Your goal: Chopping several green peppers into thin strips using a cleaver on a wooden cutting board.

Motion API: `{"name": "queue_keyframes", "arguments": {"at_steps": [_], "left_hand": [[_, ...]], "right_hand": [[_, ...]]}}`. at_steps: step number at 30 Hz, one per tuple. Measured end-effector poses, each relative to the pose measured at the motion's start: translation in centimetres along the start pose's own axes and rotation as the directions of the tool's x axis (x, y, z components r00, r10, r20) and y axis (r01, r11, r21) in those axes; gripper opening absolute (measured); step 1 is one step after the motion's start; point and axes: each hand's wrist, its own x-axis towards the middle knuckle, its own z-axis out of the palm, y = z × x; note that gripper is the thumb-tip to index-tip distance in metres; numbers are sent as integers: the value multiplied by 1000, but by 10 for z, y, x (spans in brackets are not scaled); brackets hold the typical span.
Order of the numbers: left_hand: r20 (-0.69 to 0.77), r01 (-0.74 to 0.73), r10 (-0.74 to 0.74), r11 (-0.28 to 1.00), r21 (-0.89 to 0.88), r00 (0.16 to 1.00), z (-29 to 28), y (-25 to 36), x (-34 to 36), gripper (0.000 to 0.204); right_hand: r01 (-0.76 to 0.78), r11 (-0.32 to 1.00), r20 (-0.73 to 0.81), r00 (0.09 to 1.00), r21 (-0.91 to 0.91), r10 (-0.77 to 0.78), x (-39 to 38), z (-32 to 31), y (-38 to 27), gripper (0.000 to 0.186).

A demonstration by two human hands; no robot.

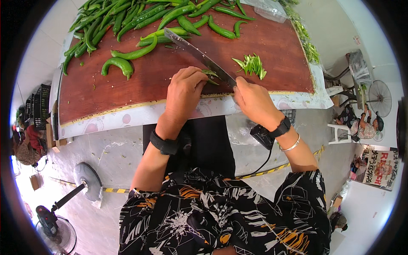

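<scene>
My right hand [250,100] grips the handle of a long knife [199,54], whose blade slants up and left across a dark red board [280,42]. My left hand [183,91] is closed, fingertips curled on a green chili [210,77] just left of the blade. A small heap of thin green slices [252,66] lies right of the knife. Many whole green chilies [140,18] are piled along the top left, with a curved one [117,64] nearer my left hand.
A clear plastic tub [267,12] and green vegetables [308,46] line the board's far right. A standing fan [55,225] is at lower left. A co-worker [363,125] sits on a white chair at right; other people [29,144] are at far left.
</scene>
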Motion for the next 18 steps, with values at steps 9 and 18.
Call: {"name": "queue_keyframes", "arguments": {"at_steps": [9, 18], "left_hand": [[2, 1, -1, 1000, 10, 1000, 1, -1, -2, 11], [-37, 51, -47, 991, 121, 998, -18, -8, -2, 10]], "right_hand": [[-3, 1000, 103, 995, 6, 2, -15, -8, -11, 17], [-15, 999, 173, 985, -38, 22, -9, -6, -10, 16]]}}
